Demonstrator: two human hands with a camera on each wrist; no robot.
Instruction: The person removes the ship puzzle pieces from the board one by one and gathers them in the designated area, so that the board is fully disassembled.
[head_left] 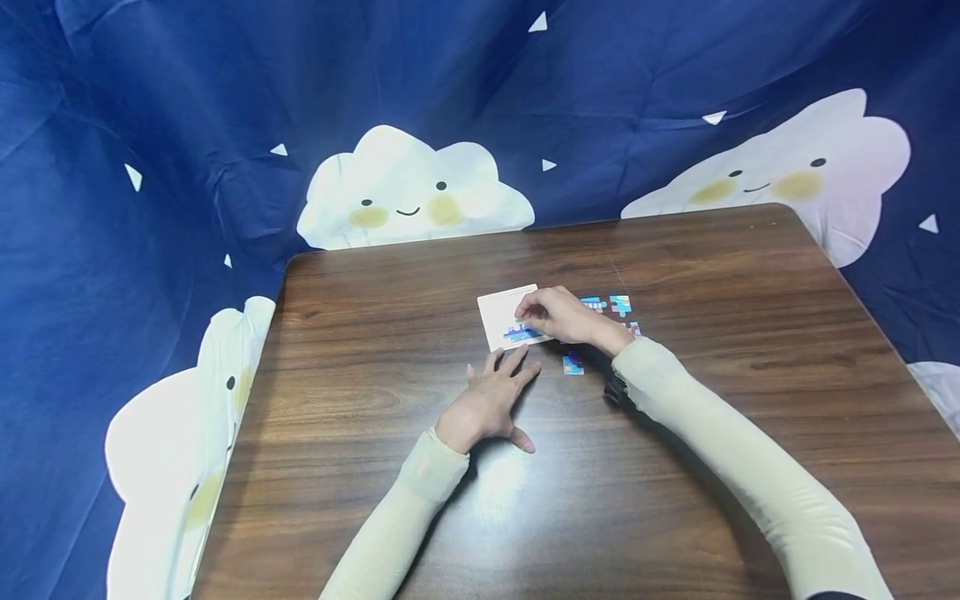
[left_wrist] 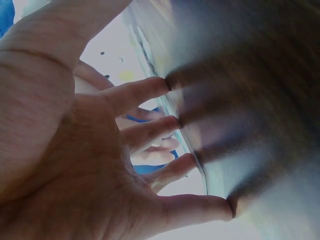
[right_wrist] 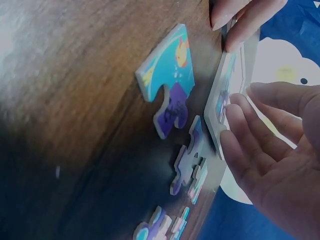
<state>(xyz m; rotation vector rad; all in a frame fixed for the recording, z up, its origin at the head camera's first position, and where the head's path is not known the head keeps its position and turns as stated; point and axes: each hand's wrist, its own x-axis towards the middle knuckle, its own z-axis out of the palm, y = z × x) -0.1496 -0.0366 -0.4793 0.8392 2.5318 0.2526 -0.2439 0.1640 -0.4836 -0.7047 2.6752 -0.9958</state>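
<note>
A white puzzle board lies on the table with joined blue and purple pieces along its near edge. Over it, my right hand bends thumb and fingers together and pinches a small puzzle piece, mostly hidden by the fingertips. My left hand is spread palm down, its fingertips on the table and at the board's near edge. Right of the board, a loose corner piece with a fish picture lies nearest my right wrist. Past it lies a purple piece.
More loose puzzle pieces lie right of the board, partly covered by my right forearm. The brown wooden table ends at a blue curtain printed with white clouds.
</note>
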